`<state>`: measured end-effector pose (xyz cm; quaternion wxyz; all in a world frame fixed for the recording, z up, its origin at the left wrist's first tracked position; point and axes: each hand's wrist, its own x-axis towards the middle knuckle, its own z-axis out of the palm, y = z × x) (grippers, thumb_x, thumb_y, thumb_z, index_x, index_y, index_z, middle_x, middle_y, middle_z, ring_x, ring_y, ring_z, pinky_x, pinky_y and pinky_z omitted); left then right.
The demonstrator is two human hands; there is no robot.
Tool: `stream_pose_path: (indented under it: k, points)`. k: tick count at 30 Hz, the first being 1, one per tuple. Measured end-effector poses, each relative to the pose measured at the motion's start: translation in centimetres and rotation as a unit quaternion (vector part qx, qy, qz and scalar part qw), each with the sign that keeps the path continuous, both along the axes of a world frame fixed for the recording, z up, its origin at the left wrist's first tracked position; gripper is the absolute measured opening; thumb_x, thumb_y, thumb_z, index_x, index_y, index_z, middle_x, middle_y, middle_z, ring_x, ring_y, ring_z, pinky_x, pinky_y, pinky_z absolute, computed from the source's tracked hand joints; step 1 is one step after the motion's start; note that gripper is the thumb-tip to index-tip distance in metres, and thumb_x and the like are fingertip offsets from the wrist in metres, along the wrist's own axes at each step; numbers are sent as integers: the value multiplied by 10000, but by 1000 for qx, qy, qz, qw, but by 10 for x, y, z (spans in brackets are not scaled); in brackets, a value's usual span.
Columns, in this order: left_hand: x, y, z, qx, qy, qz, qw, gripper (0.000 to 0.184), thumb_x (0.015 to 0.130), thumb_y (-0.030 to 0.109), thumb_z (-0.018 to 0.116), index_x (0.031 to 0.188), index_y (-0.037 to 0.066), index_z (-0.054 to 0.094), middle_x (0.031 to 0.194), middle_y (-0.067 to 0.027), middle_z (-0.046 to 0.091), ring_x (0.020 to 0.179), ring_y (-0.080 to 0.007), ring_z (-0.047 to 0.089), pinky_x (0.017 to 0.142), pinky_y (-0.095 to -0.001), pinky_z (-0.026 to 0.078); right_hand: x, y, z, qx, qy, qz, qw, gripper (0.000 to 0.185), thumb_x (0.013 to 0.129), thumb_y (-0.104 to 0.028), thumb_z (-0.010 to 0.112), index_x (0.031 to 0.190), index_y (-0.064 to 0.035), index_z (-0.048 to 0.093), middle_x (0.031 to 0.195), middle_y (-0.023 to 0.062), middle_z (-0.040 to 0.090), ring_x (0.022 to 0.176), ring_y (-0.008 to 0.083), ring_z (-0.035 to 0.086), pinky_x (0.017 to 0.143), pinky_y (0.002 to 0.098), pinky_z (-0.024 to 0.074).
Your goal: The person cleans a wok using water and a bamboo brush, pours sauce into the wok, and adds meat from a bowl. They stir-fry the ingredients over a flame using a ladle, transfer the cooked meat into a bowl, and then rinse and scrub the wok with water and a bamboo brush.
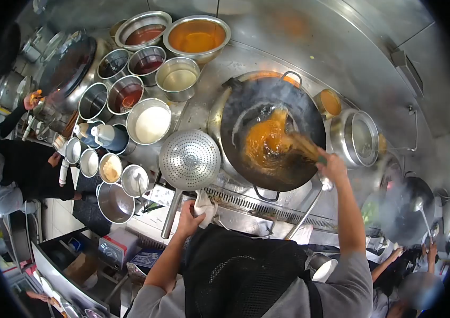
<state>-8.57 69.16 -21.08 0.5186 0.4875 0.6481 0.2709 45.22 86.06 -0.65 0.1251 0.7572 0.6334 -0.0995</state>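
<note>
My right hand is closed around the handle of a bamboo brush, whose bristle end is over the brown liquid swirling in a large black wok. Steam rises from the wok. Near the counter's front edge, my left hand is closed against a white cloth, beside the handle of a perforated metal strainer. The strainer rests left of the wok, its bowl by the containers.
Metal bowls of sauces and liquids crowd the counter's left. A ladle leans right of my body. Lidded pot and second wok are at right. Other people work at the far left and lower right.
</note>
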Motion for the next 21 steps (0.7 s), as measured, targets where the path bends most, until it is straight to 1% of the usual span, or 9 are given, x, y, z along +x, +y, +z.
stream_pose_path:
  k: [4, 6, 10, 11, 12, 14, 15, 18, 21]
  points:
    - [16, 0, 30, -59, -189, 38, 979, 770, 815, 73, 767, 1463, 11, 357, 1291, -161, 593, 1184, -267, 613, 1012, -410, 521, -56, 66, -58, 64, 119, -25, 991, 678, 909, -424, 733, 1541, -286, 528, 1209, 239, 721, 1108, 442, 693, 975, 516, 551]
    - [30, -2, 54, -56, -409, 152, 898, 767, 836, 71, 662, 1525, 23, 329, 1346, -179, 590, 1233, -290, 618, 1055, -414, 514, -108, 66, -77, 79, 181, -52, 979, 690, 932, -440, 706, 1554, -214, 510, 1230, 244, 720, 1136, 444, 685, 1000, 513, 539]
    - [55, 10, 80, -88, -504, 125, 850, 781, 837, 75, 599, 1570, 48, 333, 1414, -200, 574, 1239, -360, 638, 1063, -467, 531, -137, 23, -86, 70, 303, -39, 950, 726, 923, -479, 714, 1558, -194, 509, 1226, 248, 720, 1127, 442, 687, 1014, 498, 535]
    - [70, 15, 102, -85, -510, 115, 848, 691, 935, 223, 662, 1545, 52, 384, 1393, -192, 599, 1224, -423, 659, 971, -535, 597, -135, 12, -83, 55, 339, 1, 939, 727, 916, -494, 720, 1556, -216, 516, 1238, 246, 716, 1122, 443, 687, 1011, 492, 537]
    - [81, 20, 117, -88, -509, 113, 849, 691, 935, 223, 662, 1545, 52, 384, 1393, -192, 599, 1224, -423, 659, 971, -535, 597, -125, 2, -76, 54, 340, -3, 939, 727, 916, -494, 720, 1556, -216, 516, 1238, 246, 716, 1122, 443, 687, 1011, 492, 537]
    - [96, 26, 133, -156, -511, 115, 837, 615, 1030, 298, 617, 1549, 65, 386, 1392, -182, 604, 1225, -418, 659, 956, -529, 605, -85, -23, -54, -32, 338, 93, 936, 693, 886, -488, 758, 1514, -257, 577, 1254, 229, 719, 1136, 431, 691, 1013, 468, 540]
    - [100, 27, 131, -149, -500, 83, 849, 535, 1108, 370, 504, 1540, 72, 398, 1396, -170, 606, 1219, -404, 664, 942, -510, 611, -58, -29, -42, -96, 333, 82, 934, 676, 870, -473, 775, 1492, -273, 601, 1257, 218, 722, 1137, 415, 697, 1005, 454, 544]
    - [116, 29, 119, -190, -483, 117, 846, 526, 1130, 416, 433, 1534, 80, 408, 1412, -154, 604, 1226, -377, 663, 940, -517, 608, 28, -24, 3, -182, 249, 80, 948, 662, 828, -425, 813, 1452, -283, 643, 1249, 189, 734, 1119, 369, 717, 982, 431, 556]
    - [133, 37, 132, -259, -492, 142, 819, 578, 1129, 504, 373, 1534, 95, 417, 1436, -156, 592, 1278, -355, 628, 1010, -557, 563, 76, 9, -13, -92, 167, 118, 974, 651, 828, -412, 814, 1445, -289, 648, 1230, 186, 739, 1093, 382, 718, 978, 441, 562]
